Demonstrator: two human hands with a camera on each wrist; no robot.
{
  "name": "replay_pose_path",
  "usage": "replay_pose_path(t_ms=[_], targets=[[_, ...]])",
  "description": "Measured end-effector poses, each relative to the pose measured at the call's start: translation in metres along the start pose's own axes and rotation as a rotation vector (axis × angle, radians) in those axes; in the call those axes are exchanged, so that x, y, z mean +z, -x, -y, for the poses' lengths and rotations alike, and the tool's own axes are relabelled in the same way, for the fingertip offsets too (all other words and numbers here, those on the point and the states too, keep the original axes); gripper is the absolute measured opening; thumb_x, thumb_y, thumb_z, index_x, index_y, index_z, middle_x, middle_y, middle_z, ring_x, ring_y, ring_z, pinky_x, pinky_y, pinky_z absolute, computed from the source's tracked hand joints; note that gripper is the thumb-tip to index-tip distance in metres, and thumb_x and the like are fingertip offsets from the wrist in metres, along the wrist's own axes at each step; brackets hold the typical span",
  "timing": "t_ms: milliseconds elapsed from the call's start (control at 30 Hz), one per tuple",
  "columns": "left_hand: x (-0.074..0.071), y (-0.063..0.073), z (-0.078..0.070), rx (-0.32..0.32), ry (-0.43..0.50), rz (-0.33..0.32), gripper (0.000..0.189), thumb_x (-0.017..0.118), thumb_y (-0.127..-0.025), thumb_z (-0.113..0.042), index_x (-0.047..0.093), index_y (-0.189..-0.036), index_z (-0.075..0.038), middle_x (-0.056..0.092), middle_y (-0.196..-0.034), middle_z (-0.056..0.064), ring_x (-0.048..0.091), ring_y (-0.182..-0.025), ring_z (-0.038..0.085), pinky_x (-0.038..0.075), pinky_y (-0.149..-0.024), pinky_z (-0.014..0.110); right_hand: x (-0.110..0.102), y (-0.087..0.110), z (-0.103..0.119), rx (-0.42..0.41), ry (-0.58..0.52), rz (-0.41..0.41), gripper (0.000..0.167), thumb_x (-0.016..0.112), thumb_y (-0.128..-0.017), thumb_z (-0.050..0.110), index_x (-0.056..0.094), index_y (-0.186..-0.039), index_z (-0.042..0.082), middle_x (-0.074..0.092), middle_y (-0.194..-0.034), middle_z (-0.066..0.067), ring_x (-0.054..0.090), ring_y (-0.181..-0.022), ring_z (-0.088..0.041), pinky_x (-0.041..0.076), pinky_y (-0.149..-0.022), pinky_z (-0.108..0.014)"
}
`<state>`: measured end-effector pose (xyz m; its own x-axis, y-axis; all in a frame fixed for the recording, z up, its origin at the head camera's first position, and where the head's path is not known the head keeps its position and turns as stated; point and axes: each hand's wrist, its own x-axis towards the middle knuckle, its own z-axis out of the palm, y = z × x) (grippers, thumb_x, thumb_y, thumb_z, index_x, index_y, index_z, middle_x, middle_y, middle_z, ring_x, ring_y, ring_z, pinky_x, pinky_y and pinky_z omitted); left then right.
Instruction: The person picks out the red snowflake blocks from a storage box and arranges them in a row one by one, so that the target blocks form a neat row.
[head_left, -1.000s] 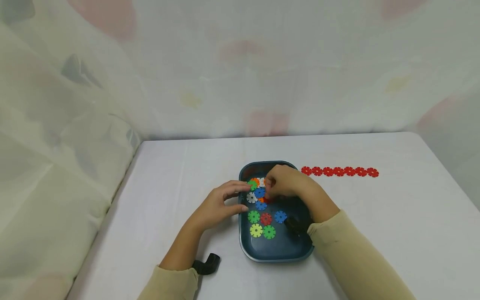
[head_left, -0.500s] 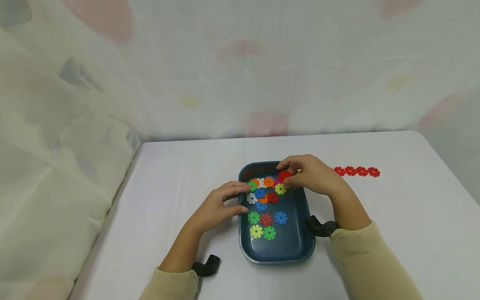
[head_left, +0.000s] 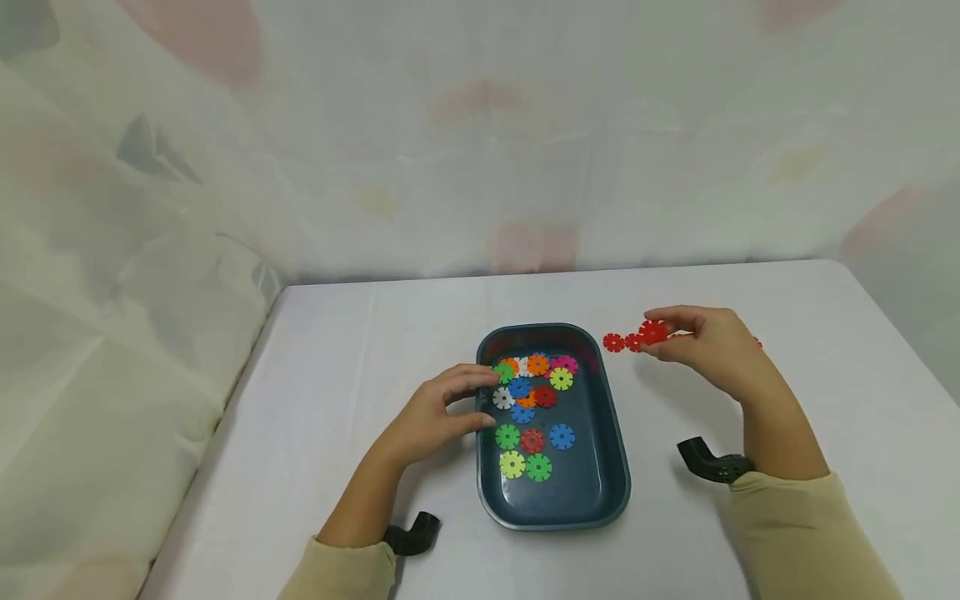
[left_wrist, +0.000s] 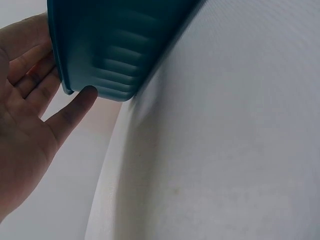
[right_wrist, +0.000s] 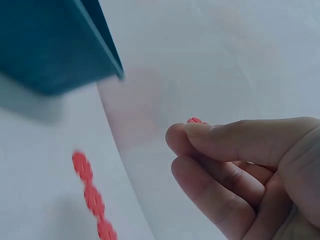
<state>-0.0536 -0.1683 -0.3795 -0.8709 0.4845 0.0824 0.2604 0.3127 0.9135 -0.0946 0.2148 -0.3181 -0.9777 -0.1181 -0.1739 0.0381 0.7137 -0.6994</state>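
My right hand (head_left: 708, 343) pinches a red notched disc (head_left: 653, 332) between thumb and forefinger, above a row of red discs (head_left: 613, 342) on the table. In the right wrist view only a sliver of that held disc (right_wrist: 194, 120) shows past the fingertips. At the dark teal tray (head_left: 555, 515), my left hand (head_left: 438, 410) has its fingers over the left rim and its thumb against the side, fingers extended rather than curled. Inside the tray lie several discs: green, white, blue, orange, yellow, pink and red, among them a loose red disc (head_left: 544, 396).
The table (head_left: 360, 350) has a white cover. Patterned pale cloth (head_left: 450, 167) hangs behind it and to the left. Black wrist mounts (head_left: 716, 465) sit on both forearms. The right hand hides the middle of the red row.
My right hand has lifted a red disc out of the tray and carried it right, over the row. The left hand stays at the tray's rim.
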Motion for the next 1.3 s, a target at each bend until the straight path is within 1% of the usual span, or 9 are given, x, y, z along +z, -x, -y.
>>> replay_pose_path(t_ms=[167, 333, 433, 533, 600, 800, 1000, 1167, 1300], targets=[[-0.001, 0.002, 0.001, 0.010, -0.007, 0.005, 0.050, 0.080, -0.083, -0.020, 0.064, -0.129, -0.011, 0.058, -0.132, -0.008, 0.053, -0.127, 0.011, 0.045, -0.110, 0.035, -0.012, 0.006, -0.027, 0.073, -0.018, -0.054, 0.065, 0.068, -0.088, 0.053, 0.053, -0.143, 0.021, 0.069, -0.117, -0.010, 0.062, -0.105, -0.027, 0.047, -0.081, -0.047], [-0.003, 0.005, 0.003, 0.022, -0.011, -0.006, 0.050, 0.080, -0.083, -0.020, 0.064, -0.129, -0.011, 0.058, -0.135, -0.002, 0.053, -0.127, 0.012, 0.045, -0.110, 0.036, -0.029, 0.008, -0.051, 0.153, -0.126, -0.161, 0.075, 0.069, -0.085, 0.058, 0.047, -0.147, 0.020, 0.072, -0.098, 0.012, 0.068, -0.088, 0.000, 0.039, -0.096, -0.066], [-0.003, 0.006, 0.004, 0.019, -0.010, -0.006, 0.050, 0.080, -0.083, -0.020, 0.064, -0.129, -0.011, 0.058, -0.135, -0.001, 0.053, -0.127, 0.012, 0.045, -0.109, 0.037, -0.037, 0.007, -0.068, 0.193, -0.147, -0.254, 0.078, 0.069, -0.084, 0.058, 0.048, -0.146, 0.016, 0.063, -0.089, 0.022, 0.067, -0.076, 0.008, 0.047, -0.101, -0.047], [-0.004, 0.006, 0.004, 0.018, -0.012, -0.006, 0.050, 0.080, -0.083, -0.021, 0.064, -0.129, -0.011, 0.058, -0.135, -0.004, 0.053, -0.127, 0.013, 0.045, -0.109, 0.038, -0.040, 0.007, -0.087, 0.257, -0.128, -0.335, 0.079, 0.067, -0.084, 0.060, 0.048, -0.146, 0.013, 0.059, -0.098, 0.011, 0.066, -0.079, 0.003, 0.055, -0.079, -0.018], [-0.004, 0.006, 0.004, 0.018, -0.015, -0.007, 0.050, 0.080, -0.083, -0.022, 0.064, -0.129, -0.011, 0.057, -0.135, -0.007, 0.053, -0.127, 0.013, 0.045, -0.109, 0.040, -0.041, 0.005, -0.100, 0.309, -0.078, -0.364, 0.079, 0.062, -0.087, 0.062, 0.047, -0.146, 0.012, 0.058, -0.111, 0.000, 0.063, -0.091, -0.008, 0.048, -0.063, -0.009], [-0.003, 0.005, 0.003, 0.013, -0.017, -0.007, 0.050, 0.080, -0.083, -0.022, 0.064, -0.129, -0.012, 0.057, -0.134, -0.008, 0.053, -0.127, 0.014, 0.045, -0.110, 0.042, -0.042, 0.001, -0.133, 0.428, 0.030, -0.304, 0.074, 0.052, -0.095, 0.055, 0.039, -0.150, 0.007, 0.045, -0.130, -0.026, 0.039, -0.120, -0.044, 0.045, -0.073, -0.038], [-0.004, 0.005, 0.003, 0.013, -0.017, -0.006, 0.050, 0.080, -0.083, -0.022, 0.064, -0.129, -0.012, 0.057, -0.134, -0.009, 0.053, -0.127, 0.012, 0.045, -0.109, 0.038, -0.037, -0.004, -0.150, 0.389, 0.103, -0.291, 0.066, 0.051, -0.100, 0.044, 0.038, -0.148, 0.001, 0.046, -0.119, -0.028, 0.039, -0.114, -0.046, 0.046, -0.080, -0.050], [-0.004, 0.004, 0.004, 0.015, -0.017, -0.008, 0.049, 0.079, -0.083, -0.021, 0.064, -0.129, -0.012, 0.057, -0.134, -0.007, 0.053, -0.127, 0.012, 0.045, -0.109, 0.038, -0.035, -0.006, -0.152, 0.393, 0.095, -0.276, 0.067, 0.048, -0.101, 0.045, 0.034, -0.150, 0.002, 0.043, -0.125, -0.030, 0.036, -0.120, -0.049, 0.042, -0.097, -0.065], [-0.004, 0.004, 0.004, 0.005, -0.014, -0.006, 0.049, 0.079, -0.083, -0.021, 0.064, -0.129, -0.012, 0.057, -0.134, -0.008, 0.053, -0.127, 0.013, 0.045, -0.110, 0.040, -0.034, -0.007, -0.151, 0.408, 0.081, -0.277, 0.065, 0.048, -0.101, 0.042, 0.034, -0.151, 0.003, 0.043, -0.125, -0.029, 0.036, -0.121, -0.048, 0.039, -0.098, -0.066]])
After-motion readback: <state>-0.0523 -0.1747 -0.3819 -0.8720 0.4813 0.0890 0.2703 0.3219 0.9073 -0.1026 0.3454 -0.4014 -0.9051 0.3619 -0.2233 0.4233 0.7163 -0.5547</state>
